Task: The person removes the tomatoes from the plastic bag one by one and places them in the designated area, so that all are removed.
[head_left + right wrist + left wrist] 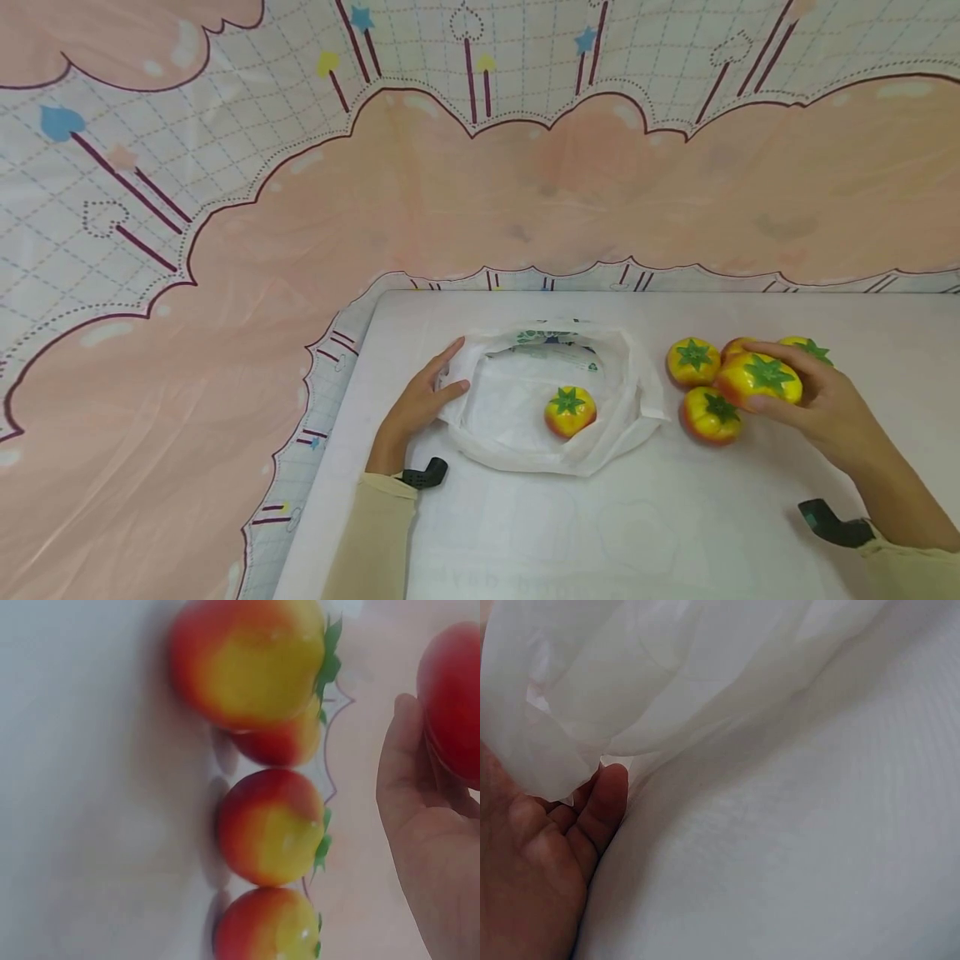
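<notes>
A white plastic bag lies on the table with its mouth spread wide and a yellow-red toy tomato with green star leaves inside. My left hand holds the bag's left side, thumb at the rim; in the left wrist view thin plastic covers part of that hand. To the right of the bag, my right hand grips another toy tomato, raised above the others. Its red underside appears in the right wrist view, beside the fingers.
Around the right hand sit several more toy tomatoes on the white table. The right wrist view shows them in a row. Behind the table hangs a pink and white patterned cloth.
</notes>
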{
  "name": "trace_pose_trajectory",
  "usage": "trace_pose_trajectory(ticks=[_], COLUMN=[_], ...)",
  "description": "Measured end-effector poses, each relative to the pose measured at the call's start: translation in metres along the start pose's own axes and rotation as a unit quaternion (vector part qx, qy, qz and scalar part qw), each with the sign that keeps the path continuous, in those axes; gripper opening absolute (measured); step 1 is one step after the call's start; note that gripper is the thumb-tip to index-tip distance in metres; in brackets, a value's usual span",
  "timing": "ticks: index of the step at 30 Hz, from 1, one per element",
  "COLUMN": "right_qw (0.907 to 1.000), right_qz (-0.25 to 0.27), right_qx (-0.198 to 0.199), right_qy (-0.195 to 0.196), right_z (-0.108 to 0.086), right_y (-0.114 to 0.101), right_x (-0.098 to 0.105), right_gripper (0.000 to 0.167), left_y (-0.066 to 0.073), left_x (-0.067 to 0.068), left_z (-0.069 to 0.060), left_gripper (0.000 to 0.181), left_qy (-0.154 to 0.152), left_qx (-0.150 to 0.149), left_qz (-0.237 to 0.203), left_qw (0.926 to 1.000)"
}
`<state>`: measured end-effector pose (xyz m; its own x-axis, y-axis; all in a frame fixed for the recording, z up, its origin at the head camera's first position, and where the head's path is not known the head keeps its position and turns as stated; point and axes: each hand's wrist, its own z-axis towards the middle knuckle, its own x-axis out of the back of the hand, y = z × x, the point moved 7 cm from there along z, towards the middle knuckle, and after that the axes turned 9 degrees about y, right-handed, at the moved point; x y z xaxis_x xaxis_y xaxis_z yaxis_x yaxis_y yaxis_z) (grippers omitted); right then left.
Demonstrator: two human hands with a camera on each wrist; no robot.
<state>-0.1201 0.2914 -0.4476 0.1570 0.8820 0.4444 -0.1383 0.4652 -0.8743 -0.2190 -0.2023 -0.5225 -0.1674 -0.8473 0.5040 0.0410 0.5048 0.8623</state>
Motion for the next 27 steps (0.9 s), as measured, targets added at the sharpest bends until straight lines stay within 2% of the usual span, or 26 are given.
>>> trace_pose_trajectory(ticks=[10,21,27], right_qw=[0.9990,0.9987,0.9971], right_qz=[-0.025,-0.019,-0.044], right_qx=[-0.038,-0.045,-0.057], right_qy=[0.005,0.011,0.022], right_z=[-0.007,-0.019,-0.023], right_y=[0.027,0.045,0.058], right_x=[0.012,0.019,0.024], right_gripper=[0.060,0.064,0.062], left_y=[0.001,0.003,0.002], left_x=[0.000,0.000,0.000], left_z=[0.000,0.000,0.000], left_gripper=[0.070,0.071,0.071], left_qy=[0.002,0.002,0.002], left_qx=[-0.001,-0.008,-0.005], left_qz=[0.001,0.002,0.004], left_qw=[1.0000,1.0000,1.0000])
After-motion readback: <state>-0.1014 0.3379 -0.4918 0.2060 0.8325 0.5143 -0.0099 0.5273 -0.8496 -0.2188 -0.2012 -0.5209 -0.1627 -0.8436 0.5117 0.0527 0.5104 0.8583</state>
